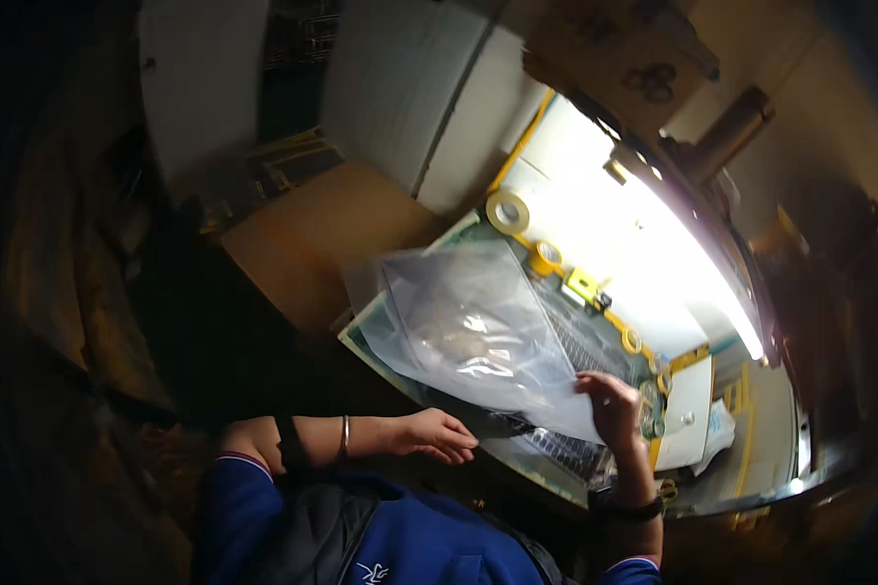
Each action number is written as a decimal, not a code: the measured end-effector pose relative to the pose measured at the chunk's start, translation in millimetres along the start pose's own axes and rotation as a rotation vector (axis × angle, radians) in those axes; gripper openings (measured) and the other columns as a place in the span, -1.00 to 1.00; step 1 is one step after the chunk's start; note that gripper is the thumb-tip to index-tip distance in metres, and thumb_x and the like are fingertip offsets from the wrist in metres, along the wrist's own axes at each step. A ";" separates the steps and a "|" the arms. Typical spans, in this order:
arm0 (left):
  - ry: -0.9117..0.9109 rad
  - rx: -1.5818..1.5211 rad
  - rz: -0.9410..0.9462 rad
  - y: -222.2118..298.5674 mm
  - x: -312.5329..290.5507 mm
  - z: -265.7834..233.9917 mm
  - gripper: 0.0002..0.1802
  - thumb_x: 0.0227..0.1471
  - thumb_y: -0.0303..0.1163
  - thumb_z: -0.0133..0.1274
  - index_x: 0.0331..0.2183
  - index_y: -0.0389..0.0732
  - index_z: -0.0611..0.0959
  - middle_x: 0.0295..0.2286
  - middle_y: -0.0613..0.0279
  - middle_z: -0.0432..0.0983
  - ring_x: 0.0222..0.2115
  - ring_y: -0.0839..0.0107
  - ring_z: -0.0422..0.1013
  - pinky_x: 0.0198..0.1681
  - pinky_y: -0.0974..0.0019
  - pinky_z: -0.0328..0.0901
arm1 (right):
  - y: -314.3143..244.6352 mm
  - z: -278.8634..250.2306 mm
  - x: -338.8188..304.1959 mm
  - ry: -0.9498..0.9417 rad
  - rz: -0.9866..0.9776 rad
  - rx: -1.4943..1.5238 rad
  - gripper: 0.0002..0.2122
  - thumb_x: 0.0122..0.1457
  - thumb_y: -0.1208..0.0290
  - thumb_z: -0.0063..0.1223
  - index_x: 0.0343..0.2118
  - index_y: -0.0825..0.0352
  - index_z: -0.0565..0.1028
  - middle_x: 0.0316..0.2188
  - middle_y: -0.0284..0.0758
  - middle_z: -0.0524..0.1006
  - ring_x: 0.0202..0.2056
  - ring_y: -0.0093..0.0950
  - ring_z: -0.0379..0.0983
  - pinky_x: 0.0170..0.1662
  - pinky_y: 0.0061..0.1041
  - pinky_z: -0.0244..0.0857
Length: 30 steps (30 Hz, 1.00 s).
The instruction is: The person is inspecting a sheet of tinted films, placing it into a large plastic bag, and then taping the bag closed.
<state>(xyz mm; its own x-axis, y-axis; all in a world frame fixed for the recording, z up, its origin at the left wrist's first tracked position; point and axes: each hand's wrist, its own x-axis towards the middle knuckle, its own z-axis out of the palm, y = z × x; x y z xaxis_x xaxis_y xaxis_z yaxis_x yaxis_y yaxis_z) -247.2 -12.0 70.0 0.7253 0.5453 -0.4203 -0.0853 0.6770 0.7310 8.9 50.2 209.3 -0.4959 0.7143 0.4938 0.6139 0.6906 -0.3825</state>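
My right hand (615,405) pinches the right corner of a clear plastic sheet (473,307), which spreads over the left part of the workbench (366,336). The sheet is shiny and slightly rumpled, and its left end is blurred; I cannot tell whether it is one layer or several. Below the sheet's near edge, my left hand (437,436) hovers with its fingers stretched out, holding nothing I can see. Dark sheets with a grid pattern (568,450) lie on the bench, partly covered by the plastic.
Along the bench's back edge stand a wide pale tape roll (507,212), a yellow tape roll (545,258) and a yellow-green box (583,285). Green-tinted tape rolls (652,419) and a white panel (686,409) are at the right. A cardboard box (322,244) sits left; a bright lamp (722,292) hangs behind.
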 end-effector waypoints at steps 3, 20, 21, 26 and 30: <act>0.120 0.025 0.036 -1.2 -6.1 -65.4 -0.66 -0.05 -0.29 0.10 -0.23 -0.26 0.51 -0.35 0.21 0.50 -0.35 0.47 0.44 -0.27 0.48 0.34 | -24.2 -37.8 69.6 -0.041 -0.049 -0.261 -0.84 -0.05 0.70 -0.15 -0.44 0.43 0.49 -0.45 -0.22 0.53 -0.35 -0.40 0.48 -0.20 -0.49 0.29; 0.371 0.164 1.203 256.6 -69.1 -159.7 -0.76 -0.04 -0.34 0.07 -0.41 -0.37 0.58 -0.50 0.14 0.51 -0.44 0.43 0.42 -0.25 0.34 0.29 | -153.3 -363.4 114.3 0.511 0.293 -1.673 -0.69 0.16 0.20 -0.14 -0.14 0.28 0.46 -0.31 -0.24 0.53 -0.20 -0.32 0.42 -0.07 -0.41 0.24; 0.348 0.171 1.212 265.0 -74.4 -143.7 -0.76 -0.04 -0.34 0.07 -0.41 -0.37 0.58 -0.50 0.14 0.51 -0.44 0.43 0.42 -0.25 0.34 0.29 | -136.6 -408.5 89.0 0.495 0.202 -1.941 -0.69 0.16 0.21 -0.16 -0.14 0.28 0.46 -0.26 -0.24 0.50 -0.16 -0.32 0.40 -0.02 -0.41 0.19; 0.601 0.575 1.487 291.5 -101.7 -80.7 -0.80 -0.04 -0.31 0.08 -0.45 -0.27 0.62 -0.45 0.17 0.54 -0.41 0.47 0.44 -0.24 0.38 0.30 | -75.9 -469.0 36.6 0.393 0.181 -2.227 -0.69 0.16 0.27 -0.20 -0.07 0.25 0.39 -0.13 -0.22 0.43 -0.07 -0.31 0.33 0.08 -0.41 0.08; 0.488 0.755 1.422 307.3 -79.8 -87.2 -0.83 -0.05 -0.33 0.09 -0.42 -0.23 0.63 -0.46 0.21 0.54 -0.40 0.48 0.44 -0.24 0.39 0.29 | -2.2 -635.1 -92.3 0.648 0.341 -1.473 -0.64 0.16 0.36 -0.20 0.04 0.26 0.27 -0.15 -0.18 0.43 -0.07 -0.31 0.32 0.04 -0.41 0.13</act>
<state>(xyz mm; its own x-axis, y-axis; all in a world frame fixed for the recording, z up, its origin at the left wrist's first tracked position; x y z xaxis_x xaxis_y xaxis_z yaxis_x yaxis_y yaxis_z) -390.9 195.7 281.3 0.0888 0.6624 0.7439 -0.0118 -0.7461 0.6657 443.4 -89.3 660.6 -0.1324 0.3760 0.9171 0.8416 -0.4461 0.3044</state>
